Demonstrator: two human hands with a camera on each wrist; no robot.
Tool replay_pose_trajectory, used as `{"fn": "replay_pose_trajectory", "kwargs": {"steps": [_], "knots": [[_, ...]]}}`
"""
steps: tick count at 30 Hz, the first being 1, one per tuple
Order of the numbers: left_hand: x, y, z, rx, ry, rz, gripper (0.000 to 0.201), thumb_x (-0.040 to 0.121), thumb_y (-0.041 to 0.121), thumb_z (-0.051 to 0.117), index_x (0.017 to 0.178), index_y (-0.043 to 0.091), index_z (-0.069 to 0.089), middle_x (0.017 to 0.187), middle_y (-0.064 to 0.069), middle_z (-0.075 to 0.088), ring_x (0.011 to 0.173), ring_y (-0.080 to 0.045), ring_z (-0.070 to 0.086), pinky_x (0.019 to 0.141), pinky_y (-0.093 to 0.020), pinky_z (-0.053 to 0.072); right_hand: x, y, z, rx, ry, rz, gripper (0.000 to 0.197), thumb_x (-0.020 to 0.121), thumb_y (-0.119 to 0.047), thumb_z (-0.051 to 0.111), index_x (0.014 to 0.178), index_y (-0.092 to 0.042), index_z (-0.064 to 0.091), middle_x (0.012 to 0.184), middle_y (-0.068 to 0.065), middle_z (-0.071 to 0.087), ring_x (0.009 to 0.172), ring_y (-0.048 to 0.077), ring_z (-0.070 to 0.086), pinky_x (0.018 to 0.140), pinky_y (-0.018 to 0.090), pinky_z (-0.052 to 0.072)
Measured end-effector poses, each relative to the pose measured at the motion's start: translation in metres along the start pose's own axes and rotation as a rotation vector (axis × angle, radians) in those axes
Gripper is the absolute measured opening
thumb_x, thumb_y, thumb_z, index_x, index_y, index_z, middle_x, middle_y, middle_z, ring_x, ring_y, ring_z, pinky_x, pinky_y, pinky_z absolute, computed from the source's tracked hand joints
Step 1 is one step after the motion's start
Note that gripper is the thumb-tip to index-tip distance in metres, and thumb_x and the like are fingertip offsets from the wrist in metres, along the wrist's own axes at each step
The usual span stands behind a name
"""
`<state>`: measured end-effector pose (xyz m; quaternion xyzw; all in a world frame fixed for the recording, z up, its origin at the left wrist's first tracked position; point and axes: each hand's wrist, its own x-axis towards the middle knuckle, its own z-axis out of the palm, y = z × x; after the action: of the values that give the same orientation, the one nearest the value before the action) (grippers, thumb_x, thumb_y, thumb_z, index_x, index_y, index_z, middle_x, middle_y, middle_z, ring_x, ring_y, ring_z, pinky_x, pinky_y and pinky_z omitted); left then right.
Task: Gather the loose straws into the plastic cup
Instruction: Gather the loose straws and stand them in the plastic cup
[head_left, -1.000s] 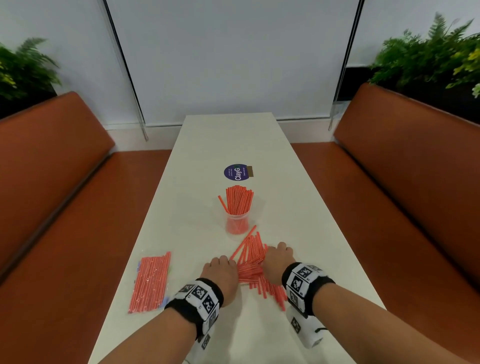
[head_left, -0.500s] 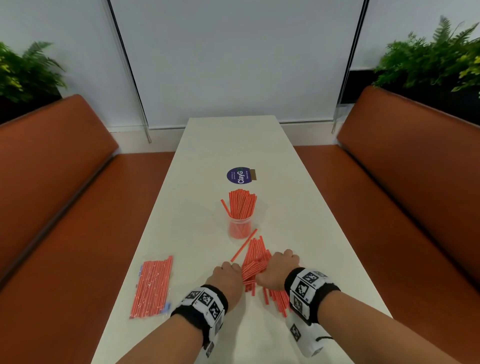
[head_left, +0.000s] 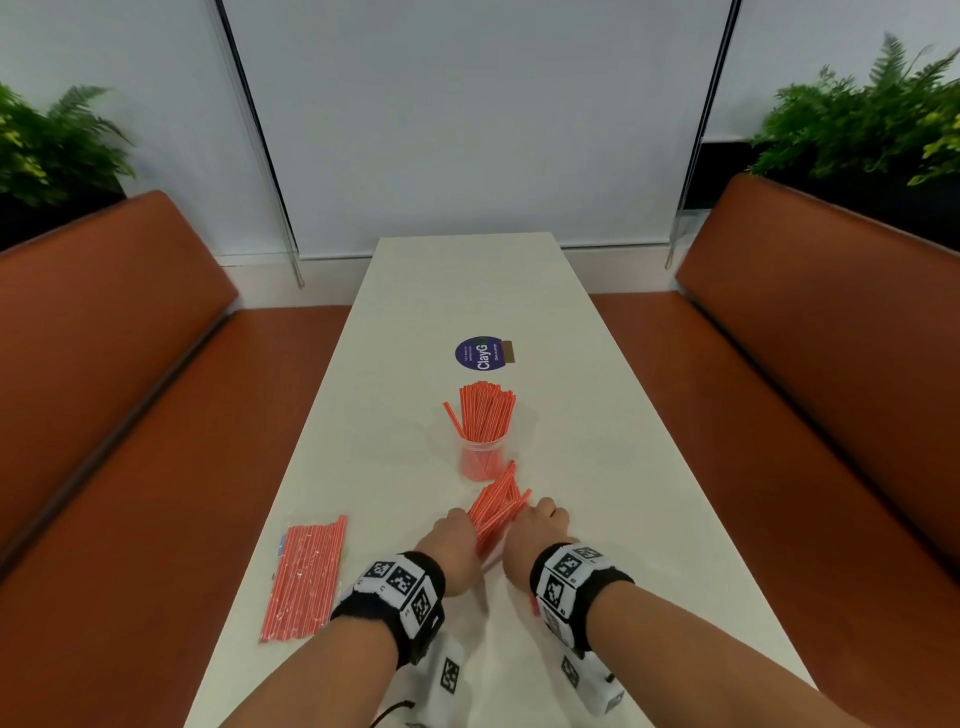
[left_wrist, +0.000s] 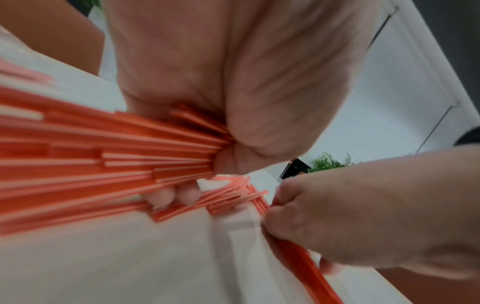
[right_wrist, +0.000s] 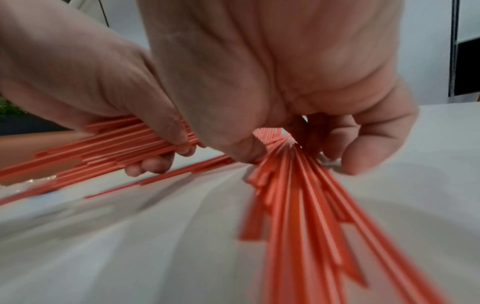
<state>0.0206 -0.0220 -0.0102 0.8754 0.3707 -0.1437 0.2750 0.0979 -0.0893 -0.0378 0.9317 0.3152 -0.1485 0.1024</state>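
On the white table (head_left: 415, 322), just short of the plastic cup (head_left: 482, 460): loose straws (head_left: 496, 506), clasped by curled left hand (head_left: 451, 545) and right hand (head_left: 535, 535), seemingly squared into one bundle for insertion.

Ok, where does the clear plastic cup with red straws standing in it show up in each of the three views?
Head: the clear plastic cup stands at table centre, just beyond the loose red straws that both hands gather.
Left wrist: not in view.
Right wrist: not in view.
Shared landmark: the loose red straws, gripped by the left hand and right hand, appear in all three views.
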Motion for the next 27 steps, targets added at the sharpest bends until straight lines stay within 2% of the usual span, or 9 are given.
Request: {"fn": "replay_pose_trajectory", "kwargs": {"steps": [2,4,7,9,11,14,22,24,27], "knots": [[-0.002,0.001,-0.001,-0.024,-0.010,-0.002,0.034,0.093,0.006,0.043,0.126,-0.001,0.040,0.126,-0.020,0.055,0.113,-0.034,0.059,0.090,-0.037,0.048,0.003,0.006,0.003,0.074,0.025,0.044,0.032,0.090,-0.008,0.046,0.121,-0.008,0.047,0.123,0.009,0.045,0.113,0.024,0.045,0.087,0.035,0.045],[-0.004,0.003,-0.003,-0.064,-0.036,-0.005,0.033,0.092,0.004,0.039,0.125,-0.002,0.039,0.123,-0.021,0.055,0.107,-0.035,0.061,0.084,-0.038,0.051,0.008,0.009,0.005,0.099,0.048,0.074,0.031,0.091,-0.005,0.044,0.123,-0.006,0.045,0.126,0.011,0.046,0.115,0.025,0.048,0.092,0.035,0.045],[-0.006,0.004,-0.004,-0.153,-0.081,-0.014,0.034,0.091,0.001,0.039,0.124,-0.002,0.036,0.104,-0.017,0.056,0.076,-0.025,0.057,0.057,-0.031,0.048,0.010,0.010,0.002,0.142,0.029,0.116,0.029,0.093,-0.006,0.043,0.122,-0.006,0.045,0.126,0.012,0.049,0.114,0.026,0.051,0.093,0.036,0.045],[-0.005,0.002,-0.005,-0.191,-0.099,-0.015,0.033,0.090,0.000,0.037,0.123,0.000,0.035,0.090,-0.012,0.054,0.063,-0.018,0.051,0.051,-0.027,0.044,0.013,0.010,0.002,0.129,-0.002,0.121,0.030,0.093,-0.009,0.044,0.123,-0.006,0.045,0.125,0.012,0.050,0.114,0.027,0.052,0.093,0.036,0.046],[-0.005,0.001,-0.008,-0.194,-0.099,-0.004,0.024,0.091,-0.001,0.035,0.115,0.002,0.036,0.078,-0.005,0.049,0.060,-0.013,0.046,0.052,-0.024,0.040,0.016,0.013,0.002,0.092,-0.013,0.128,0.031,0.091,-0.009,0.046,0.122,-0.006,0.045,0.124,0.011,0.050,0.112,0.025,0.052,0.092,0.035,0.046],[-0.008,-0.002,-0.012,-0.228,-0.070,0.011,0.010,0.094,0.002,0.032,0.103,0.008,0.033,0.077,0.001,0.042,0.063,-0.008,0.041,0.052,-0.020,0.034,0.018,0.018,0.002,0.043,-0.018,0.148,0.031,0.088,-0.010,0.048,0.119,-0.008,0.046,0.120,0.010,0.050,0.108,0.023,0.053,0.089,0.032,0.047],[-0.001,-0.007,-0.008,-0.444,-0.042,-0.055,0.011,0.093,0.000,0.033,0.100,0.007,0.033,0.076,0.001,0.040,0.066,-0.013,0.042,0.053,-0.022,0.034,0.015,0.026,0.003,0.109,0.002,0.144,0.026,0.090,-0.008,0.045,0.116,-0.007,0.047,0.117,0.011,0.055,0.106,0.025,0.056,0.088,0.035,0.048],[0.002,-0.009,-0.006,-0.505,0.014,-0.084,0.015,0.093,0.000,0.039,0.102,0.009,0.031,0.075,0.003,0.039,0.074,-0.018,0.048,0.060,-0.023,0.039,0.013,0.029,0.001,0.092,-0.016,0.123,0.028,0.089,-0.008,0.047,0.117,-0.006,0.046,0.118,0.012,0.054,0.107,0.026,0.057,0.089,0.036,0.049],[0.002,-0.011,-0.008,-0.638,0.091,-0.146,0.020,0.091,0.000,0.043,0.103,0.011,0.031,0.073,0.001,0.041,0.074,-0.022,0.052,0.074,-0.036,0.049,0.017,0.041,-0.006,0.090,-0.034,0.109,0.033,0.090,-0.010,0.047,0.123,-0.003,0.044,0.124,0.014,0.051,0.112,0.028,0.055,0.095,0.037,0.047]]}}
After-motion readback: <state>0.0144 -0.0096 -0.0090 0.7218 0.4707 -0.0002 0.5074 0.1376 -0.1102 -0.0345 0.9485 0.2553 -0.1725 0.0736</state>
